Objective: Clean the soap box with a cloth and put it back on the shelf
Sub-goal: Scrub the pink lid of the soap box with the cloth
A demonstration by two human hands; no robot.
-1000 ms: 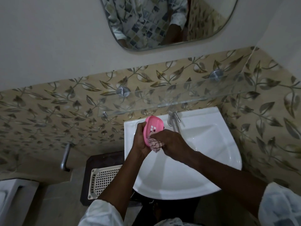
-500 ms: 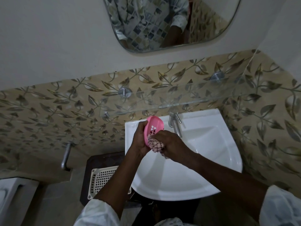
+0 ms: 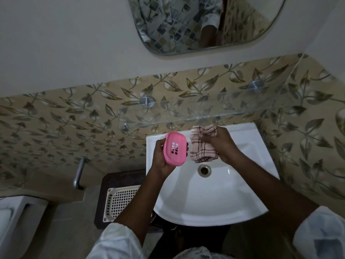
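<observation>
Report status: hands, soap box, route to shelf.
Left hand grips pink soap box over sink. Right hand grips checked cloth beside it, off the box. Glass shelf just above; no obstruction seen.

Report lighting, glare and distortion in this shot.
Head view: dim overall, darker toward the corners; small glare spots on the white ceramic sink; wide-angle distortion bows the clear glass shelf; the pink plastic soap box looks sharp, without motion blur.

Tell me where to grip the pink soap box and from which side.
Grip the pink soap box across its narrow width, on the two long side walls, coming from behind, as the left hand does: thumb on one long edge, fingers on the other. The oval is narrowest there, and the slotted face is left free for the cloth.
</observation>
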